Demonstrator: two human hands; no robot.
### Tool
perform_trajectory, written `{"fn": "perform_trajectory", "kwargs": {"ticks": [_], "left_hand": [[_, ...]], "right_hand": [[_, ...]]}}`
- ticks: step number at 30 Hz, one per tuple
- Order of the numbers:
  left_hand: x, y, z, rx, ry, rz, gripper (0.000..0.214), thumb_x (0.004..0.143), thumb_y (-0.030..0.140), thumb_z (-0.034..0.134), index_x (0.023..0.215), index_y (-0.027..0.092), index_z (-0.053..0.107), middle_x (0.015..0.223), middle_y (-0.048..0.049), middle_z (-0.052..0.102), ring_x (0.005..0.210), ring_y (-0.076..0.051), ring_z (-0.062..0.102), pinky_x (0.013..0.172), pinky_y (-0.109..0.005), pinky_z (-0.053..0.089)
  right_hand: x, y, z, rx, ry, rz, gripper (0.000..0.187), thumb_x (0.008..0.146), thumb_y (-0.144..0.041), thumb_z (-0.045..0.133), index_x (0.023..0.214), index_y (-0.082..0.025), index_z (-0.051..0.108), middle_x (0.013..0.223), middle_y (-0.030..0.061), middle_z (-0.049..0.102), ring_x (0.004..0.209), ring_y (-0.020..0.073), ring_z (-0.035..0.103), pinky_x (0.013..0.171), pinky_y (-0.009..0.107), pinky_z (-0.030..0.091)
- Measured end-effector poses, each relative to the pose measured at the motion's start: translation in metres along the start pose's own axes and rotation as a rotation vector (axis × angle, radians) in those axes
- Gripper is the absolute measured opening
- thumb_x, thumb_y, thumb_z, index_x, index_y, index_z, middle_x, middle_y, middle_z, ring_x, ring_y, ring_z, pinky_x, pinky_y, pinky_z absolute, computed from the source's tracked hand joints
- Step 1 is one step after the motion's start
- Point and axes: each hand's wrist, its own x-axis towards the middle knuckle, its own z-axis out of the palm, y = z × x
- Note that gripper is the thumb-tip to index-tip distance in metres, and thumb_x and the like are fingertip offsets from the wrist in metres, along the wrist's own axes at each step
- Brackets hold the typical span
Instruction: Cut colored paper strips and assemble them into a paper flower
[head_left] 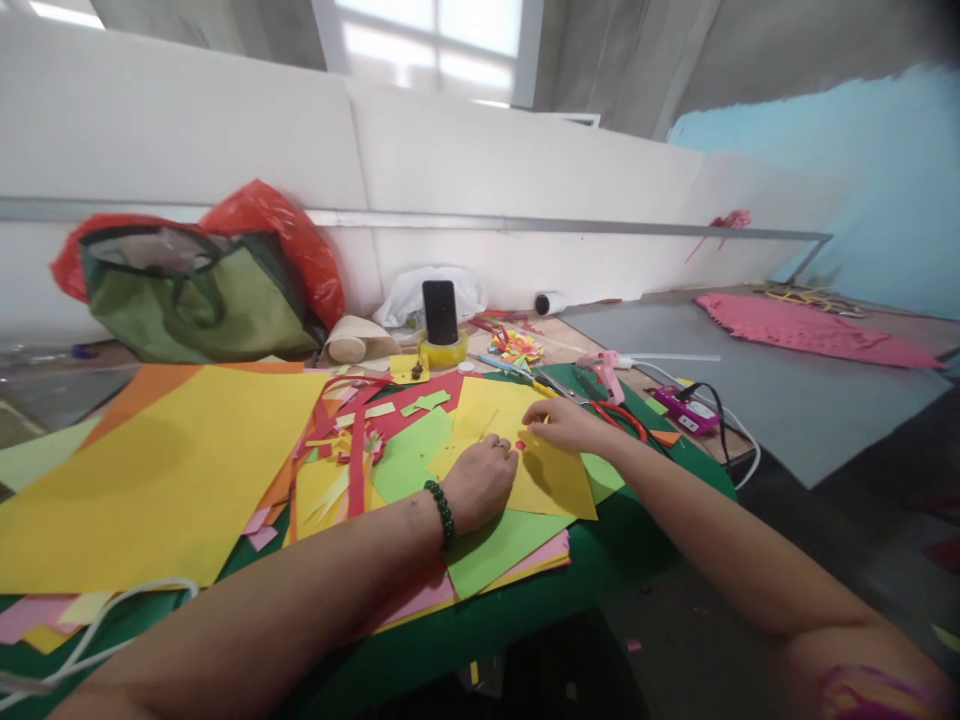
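On a yellow sheet of craft paper (pixel 555 480), my left hand (pixel 484 482) rests with its fingers bent together; whatever they hold, if anything, is hidden. It wears a ring and a green bead bracelet (pixel 440 512). Just to its right lies a small red paper piece (pixel 520 445). My right hand (pixel 566 424) is above that piece, thumb and fingers drawn together in a pinch, and I cannot make out anything between them. Under the yellow sheet is a light green sheet (pixel 495 555).
Red-handled scissors (pixel 619 415), a pink glue gun (pixel 609 378) and a purple power strip (pixel 686 410) lie right. A phone (pixel 440 312) stands by yellow tape (pixel 444 354). Paper strips (pixel 358 465) and a large yellow sheet (pixel 172 460) are left, before a green bag (pixel 202 300).
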Motion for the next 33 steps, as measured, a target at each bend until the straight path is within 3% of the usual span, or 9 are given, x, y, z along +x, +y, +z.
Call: {"fn": "perform_trajectory", "kwargs": {"ticks": [4, 11, 14, 19, 22, 24, 28, 31, 33], "left_hand": [[-0.002, 0.003, -0.002, 0.037, -0.015, -0.004, 0.029, 0.09, 0.01, 0.037, 0.104, 0.003, 0.062, 0.097, -0.0177, 0.066, 0.087, -0.024, 0.058, 0.081, -0.035, 0.049], [-0.011, -0.007, -0.02, 0.001, 0.089, -0.044, 0.026, 0.088, 0.013, 0.043, 0.101, 0.013, 0.066, 0.094, -0.0123, 0.069, 0.085, -0.023, 0.063, 0.073, -0.033, 0.049], [-0.019, -0.027, -0.047, -0.051, 0.201, -0.261, 0.029, 0.089, 0.016, 0.042, 0.101, 0.018, 0.069, 0.096, -0.0094, 0.071, 0.087, -0.022, 0.064, 0.072, -0.032, 0.048], [-0.049, -0.066, -0.092, -0.125, 0.267, -0.609, 0.033, 0.092, 0.034, 0.043, 0.095, 0.021, 0.073, 0.092, -0.0067, 0.074, 0.086, -0.022, 0.065, 0.07, -0.029, 0.045], [-0.074, -0.082, -0.101, 0.015, 0.205, -0.853, 0.051, 0.094, 0.047, 0.033, 0.086, 0.016, 0.073, 0.09, -0.0135, 0.072, 0.089, -0.027, 0.066, 0.072, -0.032, 0.045], [-0.089, -0.089, -0.099, 0.024, 0.135, -0.91, 0.05, 0.093, 0.047, 0.035, 0.092, 0.015, 0.072, 0.094, -0.015, 0.072, 0.092, -0.029, 0.065, 0.074, -0.034, 0.046], [-0.102, -0.093, -0.081, -0.097, 0.073, -0.754, 0.038, 0.087, 0.039, 0.052, 0.118, 0.022, 0.063, 0.11, -0.0072, 0.07, 0.099, -0.024, 0.064, 0.08, -0.03, 0.048], [-0.095, -0.082, -0.059, -0.182, 0.115, -0.544, 0.045, 0.09, 0.042, 0.047, 0.126, 0.017, 0.058, 0.12, -0.012, 0.065, 0.109, -0.025, 0.06, 0.09, -0.034, 0.047], [-0.088, -0.071, -0.044, -0.162, 0.17, -0.345, 0.05, 0.091, 0.043, 0.046, 0.134, 0.019, 0.051, 0.139, -0.0147, 0.051, 0.125, -0.027, 0.049, 0.103, -0.042, 0.039]], "right_hand": [[0.006, 0.004, 0.014, 0.029, -0.03, -0.022, 0.024, 0.066, -0.031, 0.068, 0.082, -0.014, 0.07, 0.08, 0.0062, 0.068, 0.072, 0.0177, 0.059, 0.06, 0.026, 0.041], [0.007, 0.01, 0.019, 0.286, -0.072, -0.107, 0.016, 0.06, -0.028, 0.068, 0.066, -0.015, 0.063, 0.062, -0.0008, 0.063, 0.06, 0.013, 0.057, 0.056, 0.024, 0.042], [0.01, 0.018, 0.018, 0.418, 0.013, -0.131, 0.028, 0.059, -0.037, 0.07, 0.074, -0.014, 0.062, 0.064, 0.0, 0.064, 0.061, 0.0136, 0.058, 0.056, 0.025, 0.044], [0.022, 0.033, 0.02, 0.555, 0.24, -0.155, 0.048, 0.06, -0.054, 0.064, 0.09, -0.016, 0.06, 0.068, 0.0014, 0.062, 0.063, 0.0157, 0.058, 0.058, 0.028, 0.043], [0.028, 0.036, 0.024, 0.581, 0.352, -0.177, 0.051, 0.06, -0.058, 0.062, 0.091, -0.017, 0.06, 0.066, 0.0005, 0.059, 0.062, 0.0167, 0.056, 0.059, 0.03, 0.042], [0.028, 0.035, 0.026, 0.579, 0.383, -0.2, 0.049, 0.06, -0.057, 0.063, 0.089, -0.017, 0.061, 0.064, -0.0002, 0.058, 0.06, 0.0168, 0.054, 0.059, 0.031, 0.041], [0.023, 0.032, 0.028, 0.54, 0.443, -0.208, 0.042, 0.062, -0.051, 0.063, 0.086, -0.017, 0.061, 0.063, -0.0001, 0.056, 0.058, 0.0167, 0.05, 0.059, 0.032, 0.04], [0.02, 0.033, 0.031, 0.5, 0.507, -0.175, 0.04, 0.069, -0.048, 0.058, 0.093, -0.017, 0.059, 0.071, 0.0015, 0.058, 0.064, 0.0167, 0.051, 0.063, 0.031, 0.042], [0.02, 0.034, 0.034, 0.472, 0.518, -0.162, 0.038, 0.073, -0.046, 0.056, 0.098, -0.017, 0.058, 0.075, 0.0016, 0.058, 0.066, 0.016, 0.051, 0.065, 0.031, 0.043]]}}
